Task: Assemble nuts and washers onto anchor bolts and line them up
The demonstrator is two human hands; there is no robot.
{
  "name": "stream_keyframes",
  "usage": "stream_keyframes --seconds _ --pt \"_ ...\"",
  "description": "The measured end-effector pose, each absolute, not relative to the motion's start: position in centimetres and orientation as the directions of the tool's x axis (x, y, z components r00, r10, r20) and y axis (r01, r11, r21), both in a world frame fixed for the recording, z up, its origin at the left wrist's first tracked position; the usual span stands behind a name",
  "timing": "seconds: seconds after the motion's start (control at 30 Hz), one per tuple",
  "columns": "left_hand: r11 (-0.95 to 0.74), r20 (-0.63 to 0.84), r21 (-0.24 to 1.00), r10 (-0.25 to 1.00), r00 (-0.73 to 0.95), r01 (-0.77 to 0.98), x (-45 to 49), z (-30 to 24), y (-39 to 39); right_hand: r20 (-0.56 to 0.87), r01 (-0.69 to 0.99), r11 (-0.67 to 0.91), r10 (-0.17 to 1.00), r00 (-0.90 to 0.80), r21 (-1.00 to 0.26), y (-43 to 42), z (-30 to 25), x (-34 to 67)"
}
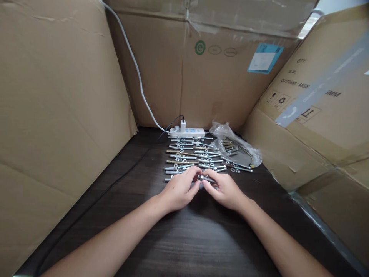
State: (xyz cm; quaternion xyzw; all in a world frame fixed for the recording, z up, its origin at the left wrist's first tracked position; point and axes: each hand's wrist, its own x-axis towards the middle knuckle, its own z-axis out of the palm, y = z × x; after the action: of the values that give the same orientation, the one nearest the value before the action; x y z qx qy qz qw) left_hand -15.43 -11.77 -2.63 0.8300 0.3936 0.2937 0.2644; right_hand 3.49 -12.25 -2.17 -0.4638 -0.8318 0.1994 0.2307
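Head view: metal bolt (203,177) between fingers (212,174) (long axis roughly left-right).

Dim, soft light, brightest at the upper right above the carton (325,150). A pale sheen lies toward the near edge of the wood-grain tabletop (184,242); blurred shadows fall beneath the left hand (179,189) and right hand (228,189). Wide-angle stretching shows toward the sides; small bolts (187,157) look soft.

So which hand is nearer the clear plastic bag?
Right. The right hand is below the plastic bag in the picture; the left hand is farther off, below and to its left.
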Motion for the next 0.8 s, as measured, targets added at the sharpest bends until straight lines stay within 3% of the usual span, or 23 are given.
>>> stream_keyframes --seconds 0.43,0.6,0.8 --pt "-0.527 0.231 0.709 0.801 0.552 0.468 -15.64 -3.56 -10.94 0.233 0.685 0.522 0.849 -0.474 -0.507 -12.44 -2.19 3.11" --pt "-0.529 0.315 0.737 0.820 0.478 0.421 -15.66 -2.91 -11.32 0.258 0.695 0.516 0.856 -0.449 -0.502 -12.34 -2.47 3.14" --pt "-0.578 0.369 0.732 0.782 0.502 0.361 -15.43 -2.76 -11.56 0.282 0.691 0.517 0.855 -0.435 -0.504 -12.20 -2.69 3.39"
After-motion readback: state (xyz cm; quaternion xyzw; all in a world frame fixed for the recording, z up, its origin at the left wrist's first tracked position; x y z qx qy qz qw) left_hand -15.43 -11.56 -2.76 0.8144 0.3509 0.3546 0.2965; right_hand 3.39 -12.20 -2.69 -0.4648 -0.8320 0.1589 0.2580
